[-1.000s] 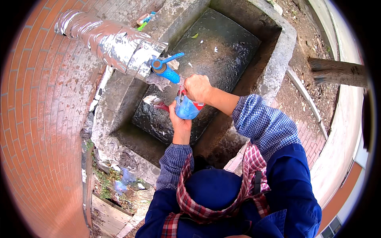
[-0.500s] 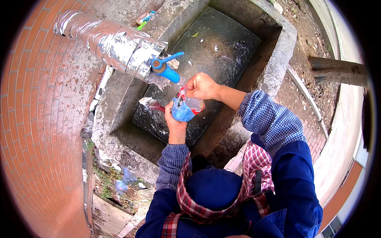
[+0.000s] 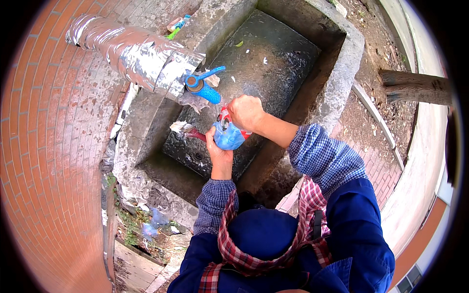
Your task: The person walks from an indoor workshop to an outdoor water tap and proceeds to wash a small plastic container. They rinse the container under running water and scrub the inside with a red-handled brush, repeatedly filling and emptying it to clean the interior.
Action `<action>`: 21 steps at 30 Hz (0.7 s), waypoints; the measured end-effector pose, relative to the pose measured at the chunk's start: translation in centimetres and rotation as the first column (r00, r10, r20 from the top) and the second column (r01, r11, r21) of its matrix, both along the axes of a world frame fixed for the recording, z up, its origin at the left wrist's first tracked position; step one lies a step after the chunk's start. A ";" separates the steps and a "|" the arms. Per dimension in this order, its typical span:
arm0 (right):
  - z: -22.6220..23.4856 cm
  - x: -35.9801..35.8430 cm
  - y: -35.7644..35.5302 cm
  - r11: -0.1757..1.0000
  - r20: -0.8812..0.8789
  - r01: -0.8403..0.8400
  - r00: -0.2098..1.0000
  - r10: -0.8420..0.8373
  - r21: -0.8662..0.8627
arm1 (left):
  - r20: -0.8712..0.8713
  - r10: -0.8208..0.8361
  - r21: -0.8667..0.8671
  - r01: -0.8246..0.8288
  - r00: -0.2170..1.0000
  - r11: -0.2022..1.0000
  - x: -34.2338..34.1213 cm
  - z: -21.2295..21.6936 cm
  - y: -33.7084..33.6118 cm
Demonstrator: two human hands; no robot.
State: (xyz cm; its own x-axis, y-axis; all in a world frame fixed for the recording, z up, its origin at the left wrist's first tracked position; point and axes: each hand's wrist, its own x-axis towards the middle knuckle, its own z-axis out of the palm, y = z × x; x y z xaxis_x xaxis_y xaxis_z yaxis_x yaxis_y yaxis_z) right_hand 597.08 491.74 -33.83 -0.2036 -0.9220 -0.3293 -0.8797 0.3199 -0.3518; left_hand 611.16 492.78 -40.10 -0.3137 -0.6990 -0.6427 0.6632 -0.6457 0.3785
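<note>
Over the basin, my left hand [image 3: 220, 154] is closed around the lower side of a small, crumpled blue-and-red plastic packet [image 3: 228, 136]. My right hand [image 3: 245, 113] is curled into a fist at the packet's upper edge, fingers bent down against it; their tips are hidden. A dark red strip [image 3: 197, 135] with a whitish, ragged end [image 3: 181, 127] sticks out left of my left hand. Whether I hold it too, I cannot tell. Just beyond the packet is a blue tap [image 3: 209, 92] with a blue lever [image 3: 212, 72].
A rough concrete basin [image 3: 337, 73] with a wet dark floor surrounds my hands. The tap's thick pipe [image 3: 132, 53] is wrapped in foil. Brick wall [image 3: 53, 146] stands at left, a tree trunk [image 3: 415, 88] at right. Plastic litter [image 3: 154, 222] lies by the basin's near left corner.
My right hand has turned and come down over the packet's mouth, its forearm shifting slightly nearer. The packet looks more crumpled, and its clear side is now mostly covered.
</note>
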 end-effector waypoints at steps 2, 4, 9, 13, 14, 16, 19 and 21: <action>-0.4 0.1 0.4 0.997 0.070 0.025 0.997 -0.020 -0.073 | -0.012 -0.010 -0.009 0.010 1.000 1.000 0.1 -0.2 0.0; -0.6 0.2 0.5 0.993 0.140 0.047 0.990 -0.031 -0.111 | -0.022 -0.012 -0.025 0.012 1.000 1.000 0.4 -0.7 -0.2; -1.9 -0.7 1.0 0.968 0.279 0.055 0.960 0.017 -0.246 | -0.050 -0.101 -0.022 0.100 0.994 0.995 1.1 -0.5 -1.8; -2.4 -1.5 2.0 0.967 0.405 0.062 0.913 0.044 -0.246 | -0.057 -0.165 0.059 0.168 0.985 0.984 2.0 -1.5 -2.8; -2.4 -1.6 2.3 0.964 0.425 0.069 0.904 0.048 -0.256 | -0.066 -0.182 0.073 0.187 0.981 0.980 2.0 -1.5 -2.9; -2.5 -1.9 2.8 0.958 0.437 0.057 0.896 0.075 -0.282 | -0.084 -0.216 0.101 0.224 0.973 0.969 2.0 -1.4 -3.1; -3.1 -2.1 3.3 0.936 0.441 0.020 0.886 0.146 -0.350 | -0.070 -0.240 0.125 0.248 0.968 0.961 1.9 -0.8 -3.3; -3.1 -2.3 3.7 0.909 0.464 0.016 0.863 0.197 -0.416 | -0.105 -0.263 0.156 0.278 0.959 0.948 1.9 -0.8 -3.4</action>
